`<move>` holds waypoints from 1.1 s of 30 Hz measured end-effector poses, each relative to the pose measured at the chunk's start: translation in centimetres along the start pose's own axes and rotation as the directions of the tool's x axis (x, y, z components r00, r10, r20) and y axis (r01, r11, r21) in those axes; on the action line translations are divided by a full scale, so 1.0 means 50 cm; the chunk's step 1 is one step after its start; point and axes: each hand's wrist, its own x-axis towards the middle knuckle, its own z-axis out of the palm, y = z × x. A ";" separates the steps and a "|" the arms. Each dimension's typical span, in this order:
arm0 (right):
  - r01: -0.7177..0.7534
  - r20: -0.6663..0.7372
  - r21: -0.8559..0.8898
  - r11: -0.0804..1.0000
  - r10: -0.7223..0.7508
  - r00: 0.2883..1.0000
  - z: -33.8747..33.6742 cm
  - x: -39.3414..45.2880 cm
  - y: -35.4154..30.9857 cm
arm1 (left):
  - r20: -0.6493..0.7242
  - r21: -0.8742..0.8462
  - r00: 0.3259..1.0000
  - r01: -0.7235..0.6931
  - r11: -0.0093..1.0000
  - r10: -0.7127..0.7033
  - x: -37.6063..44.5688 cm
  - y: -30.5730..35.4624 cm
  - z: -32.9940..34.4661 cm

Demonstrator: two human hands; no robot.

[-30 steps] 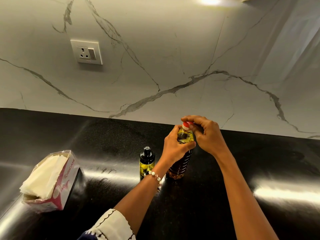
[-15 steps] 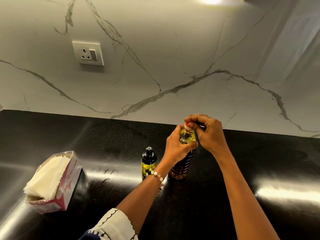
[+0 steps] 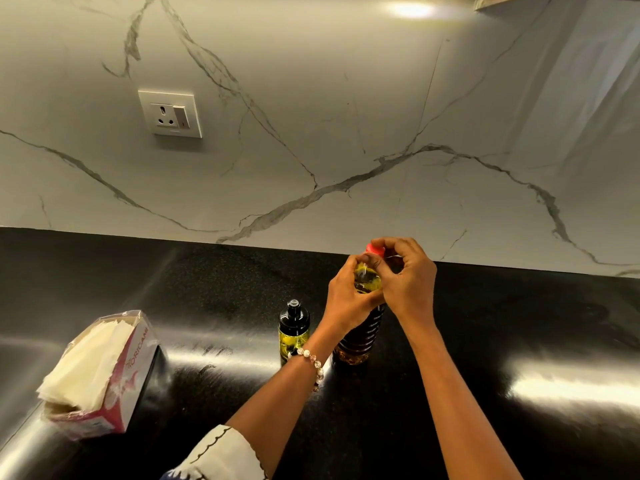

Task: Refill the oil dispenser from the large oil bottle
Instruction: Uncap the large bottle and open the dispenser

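The large oil bottle (image 3: 360,336) stands upright on the black counter (image 3: 207,296), clear plastic with yellow-brown oil and a red cap (image 3: 375,249). My left hand (image 3: 346,297) grips its upper body just below the neck. My right hand (image 3: 407,277) curls over the top, fingertips pinching the red cap. The oil dispenser (image 3: 293,332), a small bottle with a black pump top and yellow oil, stands just left of the large bottle, untouched.
A pink and white box of paper napkins (image 3: 100,372) lies on the counter at the left. A wall socket (image 3: 170,113) sits on the marble backsplash. Bare counter stretches to the right.
My right hand's fingers have shifted round the red cap, which now shows more. My left hand keeps its grip on the bottle. The dispenser has not moved.
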 end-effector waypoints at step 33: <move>-0.060 0.170 0.053 0.997 0.050 0.984 -0.034 0.013 0.002 | 0.015 -0.023 0.999 0.031 0.999 -0.031 -0.003 0.000 -0.003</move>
